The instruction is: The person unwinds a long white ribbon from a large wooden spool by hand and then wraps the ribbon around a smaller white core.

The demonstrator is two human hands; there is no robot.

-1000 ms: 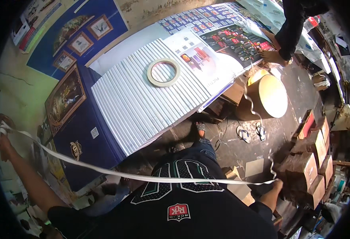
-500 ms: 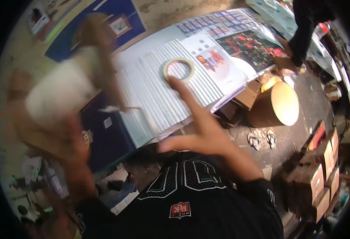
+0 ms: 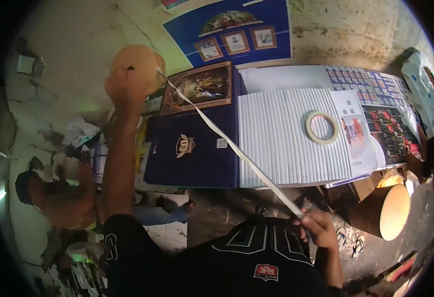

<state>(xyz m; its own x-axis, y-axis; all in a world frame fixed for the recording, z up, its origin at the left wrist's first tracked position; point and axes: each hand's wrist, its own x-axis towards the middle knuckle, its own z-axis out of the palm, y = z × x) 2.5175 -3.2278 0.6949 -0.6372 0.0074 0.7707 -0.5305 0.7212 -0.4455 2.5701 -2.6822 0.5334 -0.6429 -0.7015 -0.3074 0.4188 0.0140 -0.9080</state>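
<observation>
We hold tan tape roll (image 3: 137,67) high in left hand (image 3: 123,89), grip closed round it. Right hand (image 3: 316,228) pinches tape strip (image 3: 227,141) end near chest. Strip spans taut over blue box (image 3: 192,148) on bench (image 3: 296,133). Keep tension even, avoid twist.

We noted a stained pale wall (image 3: 68,44) behind. A blue poster (image 3: 236,29) hung there. Dark littered floor (image 3: 217,208) lay below.
</observation>
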